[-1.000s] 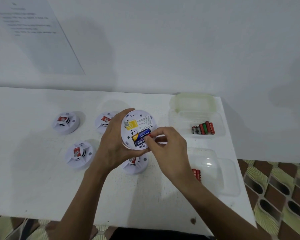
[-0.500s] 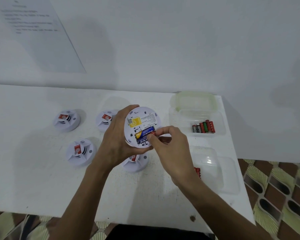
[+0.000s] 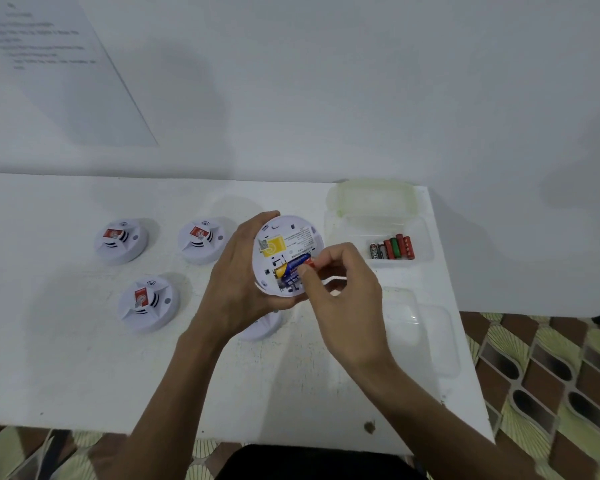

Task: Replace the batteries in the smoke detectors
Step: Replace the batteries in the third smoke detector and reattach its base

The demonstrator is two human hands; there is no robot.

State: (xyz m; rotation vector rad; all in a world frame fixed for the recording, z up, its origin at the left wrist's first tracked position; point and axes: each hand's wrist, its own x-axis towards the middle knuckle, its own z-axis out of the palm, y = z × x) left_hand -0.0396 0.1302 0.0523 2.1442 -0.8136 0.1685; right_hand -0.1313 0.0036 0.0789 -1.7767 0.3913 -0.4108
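Note:
My left hand [image 3: 238,289] grips a white round smoke detector [image 3: 286,237] above the table, its back side facing me with a yellow label. A blue and gold battery [image 3: 291,266] lies tilted in the detector's battery bay. My right hand [image 3: 340,299] pinches the red end of that battery between thumb and forefinger. A second blue battery sits just below it in the bay, partly hidden by my thumb.
Three white detectors [image 3: 122,241] [image 3: 201,241] [image 3: 148,304] lie on the white table [image 3: 66,358], a fourth [image 3: 262,328] partly under my hands. A clear tray [image 3: 421,237] at the right holds several batteries [image 3: 392,248]. Another clear container [image 3: 426,337] sits nearer, by the table's right edge.
The detector and both hands have shifted slightly up and right. My right fingers still pinch the battery's end, which now sits more tilted in the bay.

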